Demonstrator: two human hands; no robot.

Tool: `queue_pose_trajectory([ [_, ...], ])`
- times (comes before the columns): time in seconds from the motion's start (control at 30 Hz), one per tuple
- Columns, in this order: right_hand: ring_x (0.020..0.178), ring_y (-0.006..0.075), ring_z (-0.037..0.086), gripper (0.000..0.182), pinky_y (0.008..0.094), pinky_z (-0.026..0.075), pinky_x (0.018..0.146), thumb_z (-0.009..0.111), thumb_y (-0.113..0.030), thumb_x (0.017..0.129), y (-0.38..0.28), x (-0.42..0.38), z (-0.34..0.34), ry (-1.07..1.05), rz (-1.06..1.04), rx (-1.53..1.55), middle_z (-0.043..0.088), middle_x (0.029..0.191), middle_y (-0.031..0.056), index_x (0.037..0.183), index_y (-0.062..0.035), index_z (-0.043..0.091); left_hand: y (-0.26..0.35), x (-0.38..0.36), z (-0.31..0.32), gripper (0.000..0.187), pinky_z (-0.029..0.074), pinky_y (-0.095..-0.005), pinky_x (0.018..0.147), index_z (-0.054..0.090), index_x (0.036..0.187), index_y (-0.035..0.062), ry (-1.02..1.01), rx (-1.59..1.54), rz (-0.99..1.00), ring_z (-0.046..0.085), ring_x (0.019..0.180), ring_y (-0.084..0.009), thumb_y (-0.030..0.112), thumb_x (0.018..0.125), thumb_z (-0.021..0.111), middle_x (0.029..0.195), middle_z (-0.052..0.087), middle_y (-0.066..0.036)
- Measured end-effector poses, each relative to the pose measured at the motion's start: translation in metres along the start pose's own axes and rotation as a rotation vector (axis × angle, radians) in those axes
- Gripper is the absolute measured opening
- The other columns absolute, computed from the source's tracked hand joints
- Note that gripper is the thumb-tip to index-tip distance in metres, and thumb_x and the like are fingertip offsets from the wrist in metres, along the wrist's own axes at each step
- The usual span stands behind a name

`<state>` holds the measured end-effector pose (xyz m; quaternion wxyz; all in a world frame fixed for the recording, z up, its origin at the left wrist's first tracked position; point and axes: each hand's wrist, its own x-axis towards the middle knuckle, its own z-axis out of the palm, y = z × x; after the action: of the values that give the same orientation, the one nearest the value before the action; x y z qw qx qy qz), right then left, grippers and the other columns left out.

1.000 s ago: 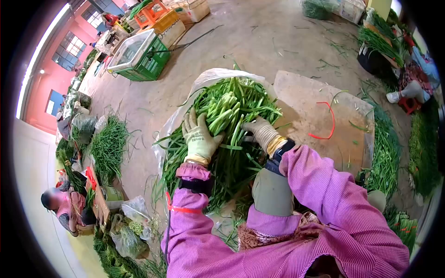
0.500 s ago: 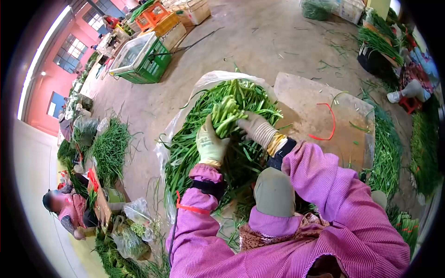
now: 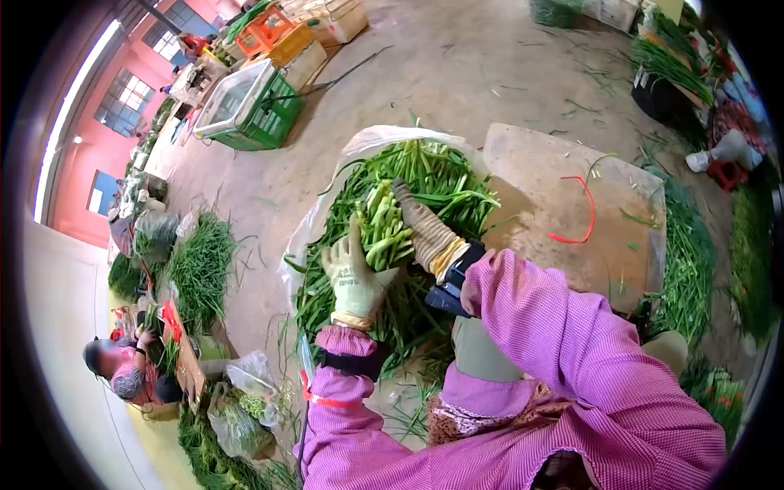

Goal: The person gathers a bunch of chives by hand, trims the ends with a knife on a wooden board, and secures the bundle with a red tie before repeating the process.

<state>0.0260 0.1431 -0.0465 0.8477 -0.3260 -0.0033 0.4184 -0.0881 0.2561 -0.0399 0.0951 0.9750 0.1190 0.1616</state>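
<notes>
A bunch of leafy green stalks [image 3: 382,224] stands between my gloved hands, its pale cut ends facing up. My left hand [image 3: 353,273], in a pale glove, is closed around its left and lower side. My right hand [image 3: 426,227], in a brownish striped glove, presses along its right side with the fingers pointing upward; the fingertips are partly hidden. Beneath and around both hands lies a large heap of the same long greens [image 3: 441,167] on a clear plastic sheet [image 3: 382,133].
Right of the heap lies a flat worn board [image 3: 531,163] with a curved red strip [image 3: 590,208] on it. A green crate [image 3: 273,114] stands at the upper left. Another person [image 3: 135,367] sits at the lower left beside piles of greens [image 3: 200,273]. More greens [image 3: 682,261] line the right side.
The bunch has turned more upright between my hands and shifted slightly left and down. My right hand has moved left, from the stalk ends to the side of the bunch.
</notes>
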Motion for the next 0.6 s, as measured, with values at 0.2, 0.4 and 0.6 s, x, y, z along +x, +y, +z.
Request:
queue_pose_trajectory([
  [0.2,0.094,0.0103,0.062,0.046,0.0284,0.052,0.085,0.054,-0.056,0.091,0.009,-0.017,0.020,-0.155,0.026,0.133,0.066,0.103,0.0003,0.109,-0.0147,0.060,0.005,-0.007,-0.005,0.096,0.027,-0.0509,0.107,0.039,0.137,0.0043,0.193,-0.104,0.057,0.045,0.119,-0.0376,0.029,0.057,0.086,0.129,0.046,-0.018],
  [0.4,0.104,0.0137,0.057,0.057,0.0287,0.045,0.092,0.050,-0.056,0.093,0.013,-0.020,0.031,-0.354,-0.063,-0.026,0.061,0.118,0.0039,0.123,-0.0075,0.056,-0.012,-0.006,-0.009,0.053,0.051,-0.0299,0.081,0.055,0.117,0.0004,0.027,-1.157,-0.251,0.060,0.091,-0.0164,-0.004,0.068,0.073,0.103,0.062,-0.005],
  [0.6,0.119,0.0207,0.054,0.053,0.0365,0.044,0.101,0.052,-0.040,0.097,-0.023,-0.010,-0.027,-0.230,-0.479,-0.678,0.055,0.130,0.0121,0.135,-0.0027,0.047,-0.056,-0.002,-0.066,0.048,0.052,-0.0332,0.082,0.059,0.119,0.0035,0.151,-1.323,-0.479,0.060,0.093,-0.0181,0.016,0.077,0.078,0.107,0.062,-0.005],
])
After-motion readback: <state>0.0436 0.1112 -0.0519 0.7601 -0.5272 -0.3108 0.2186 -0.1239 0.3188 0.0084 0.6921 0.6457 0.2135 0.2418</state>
